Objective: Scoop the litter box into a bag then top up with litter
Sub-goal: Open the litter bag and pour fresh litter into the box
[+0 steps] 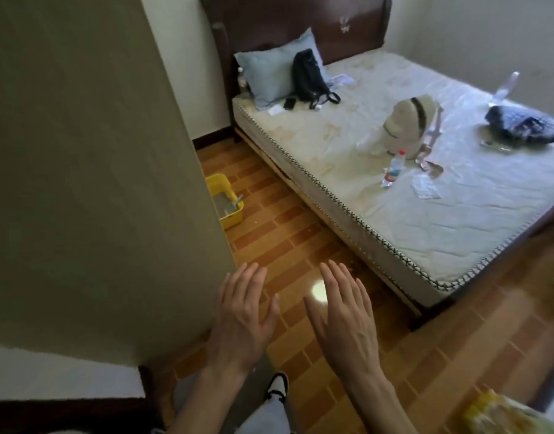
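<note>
A yellow litter box (232, 214) stands on the tiled floor beside the wall corner, which hides its left part. Grey litter fills it, and a grey scoop (232, 205) lies inside with its handle leaning on the right rim. My left hand (241, 314) and my right hand (344, 317) hover side by side over the floor, palms down, fingers straight, holding nothing. Both are well short of the box. A yellow bag (501, 415) shows partly at the bottom right corner.
A wall corner (113, 183) fills the left side. A bed (394, 183) takes up the right, carrying a pillow, bags, a bottle (394, 167) and papers. A strip of brick-pattern floor (285, 239) runs between wall and bed toward the box. My shoe (277, 386) is below.
</note>
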Motion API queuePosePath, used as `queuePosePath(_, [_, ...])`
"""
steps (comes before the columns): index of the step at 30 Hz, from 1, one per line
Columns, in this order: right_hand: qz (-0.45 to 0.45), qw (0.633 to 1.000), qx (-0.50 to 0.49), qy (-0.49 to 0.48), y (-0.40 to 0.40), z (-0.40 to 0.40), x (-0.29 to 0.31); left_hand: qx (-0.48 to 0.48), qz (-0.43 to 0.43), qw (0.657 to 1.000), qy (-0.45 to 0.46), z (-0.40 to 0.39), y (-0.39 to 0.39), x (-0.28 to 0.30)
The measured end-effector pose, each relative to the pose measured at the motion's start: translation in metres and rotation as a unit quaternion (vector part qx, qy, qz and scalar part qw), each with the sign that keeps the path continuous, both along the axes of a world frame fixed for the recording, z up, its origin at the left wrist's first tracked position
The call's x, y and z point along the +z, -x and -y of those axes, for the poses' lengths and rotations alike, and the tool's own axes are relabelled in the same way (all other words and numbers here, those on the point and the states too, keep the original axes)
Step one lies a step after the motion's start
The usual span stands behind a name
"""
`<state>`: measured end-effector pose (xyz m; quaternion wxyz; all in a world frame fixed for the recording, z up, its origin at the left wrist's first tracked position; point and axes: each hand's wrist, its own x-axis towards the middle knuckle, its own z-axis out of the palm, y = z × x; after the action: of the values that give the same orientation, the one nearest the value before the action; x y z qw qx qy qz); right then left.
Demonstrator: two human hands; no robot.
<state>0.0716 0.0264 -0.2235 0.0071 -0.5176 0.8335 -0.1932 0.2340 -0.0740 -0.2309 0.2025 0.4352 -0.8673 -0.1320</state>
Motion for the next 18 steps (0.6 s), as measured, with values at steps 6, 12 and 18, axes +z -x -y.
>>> queuePosePath(6, [0.003, 0.994, -0.112, 0.005, 0.041, 0.016, -0.004, -0.107, 0.017, 0.994, 0.020, 0.047, 0.071, -0.008])
queuePosePath(12, [-0.022, 0.975, -0.222, 0.010, 0.088, 0.014, 0.002, -0.212, 0.005, 0.977, 0.023, 0.069, 0.146, -0.007])
queuePosePath(18, [-0.019, 0.929, -0.369, 0.023, 0.134, -0.030, 0.011, -0.341, 0.008, 0.940, 0.020, 0.046, 0.235, -0.006])
